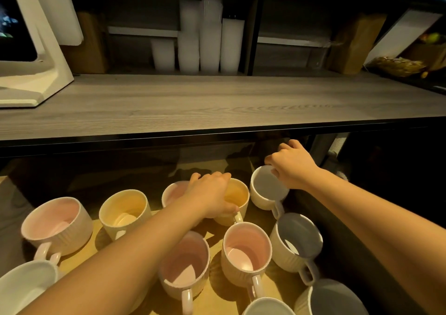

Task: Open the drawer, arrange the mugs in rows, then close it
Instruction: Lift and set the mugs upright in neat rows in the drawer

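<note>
The drawer (311, 220) stands pulled out under the counter, its wooden floor holding several ribbed mugs with pink, yellow or grey-blue insides. My left hand (212, 195) grips the rim of a yellow-lined mug (237, 194) in the back row, covering part of a pink-lined mug (172, 191) beside it. My right hand (293, 163) pinches the far rim of a grey-lined mug (264, 189) at the back right. Two pink-lined mugs (185, 264) (246, 249) stand in front, handles toward me.
A grey wood-grain counter (217, 102) overhangs the drawer's back. On the shelf behind stand stacked white plastic cups (205, 39) and brown paper bags (354, 41). A white appliance (31, 49) sits at left. The drawer's dark right wall runs beside my right forearm.
</note>
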Motion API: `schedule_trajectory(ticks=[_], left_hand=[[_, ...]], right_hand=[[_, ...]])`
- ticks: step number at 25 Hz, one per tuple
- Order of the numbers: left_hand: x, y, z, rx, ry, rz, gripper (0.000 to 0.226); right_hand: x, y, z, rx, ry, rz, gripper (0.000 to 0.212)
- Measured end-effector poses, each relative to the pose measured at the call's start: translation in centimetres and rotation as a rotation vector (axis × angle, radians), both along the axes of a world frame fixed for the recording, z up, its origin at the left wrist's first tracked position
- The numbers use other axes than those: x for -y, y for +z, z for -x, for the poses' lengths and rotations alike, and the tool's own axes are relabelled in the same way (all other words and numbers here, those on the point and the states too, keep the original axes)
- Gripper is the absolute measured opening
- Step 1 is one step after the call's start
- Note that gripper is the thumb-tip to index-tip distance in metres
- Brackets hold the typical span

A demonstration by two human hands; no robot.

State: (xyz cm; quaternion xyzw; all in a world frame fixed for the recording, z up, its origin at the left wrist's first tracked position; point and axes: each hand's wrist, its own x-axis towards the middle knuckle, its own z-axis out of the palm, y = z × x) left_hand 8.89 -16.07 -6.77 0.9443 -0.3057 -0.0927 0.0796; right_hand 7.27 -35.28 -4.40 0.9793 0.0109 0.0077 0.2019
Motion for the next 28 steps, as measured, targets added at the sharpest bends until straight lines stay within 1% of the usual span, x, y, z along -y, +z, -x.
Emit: schedule_trajectory(ticks=[6, 13, 16, 23, 25, 26, 28], left_hand=[[0.0, -0.3, 0.0, 0.017, -0.009, -0.002, 0.076], [-0.2, -0.5, 0.0, 0.03, -0.012, 0.011, 0.075], [-0.2, -0.5, 0.0, 0.039, -0.014, 0.018, 0.074], [-0.1, -0.5, 0.0, 0.043, -0.013, 0.006, 0.074], [-0.1, -0.4, -0.1, 0.044, -0.009, 0.005, 0.074], [-0.1, -0.4, -0.1, 0.042, -0.009, 0.001, 0.074], [0.1, -0.3, 0.0, 0.04, -0.014, -0.006, 0.073]], right_hand=[[-0.1, -0.8, -0.3, -0.096, 0.007, 0.077, 0.039], [-0.3, -0.8, 0.0, -0.127, 0.006, 0.142, 0.043], [-0.3, -0.9, 0.3, -0.125, 0.045, 0.025, 0.044], [-0.4, 0.0, -0.6, -0.434, -0.051, -0.242, 0.077], [-0.6, 0.1, -0.7, -0.484, -0.03, -0.21, 0.086], [-0.7, -0.1, -0.7, -0.46, -0.003, -0.162, 0.088], [-0.7, -0.4, -0.8, -0.371, 0.025, -0.092, 0.083]])
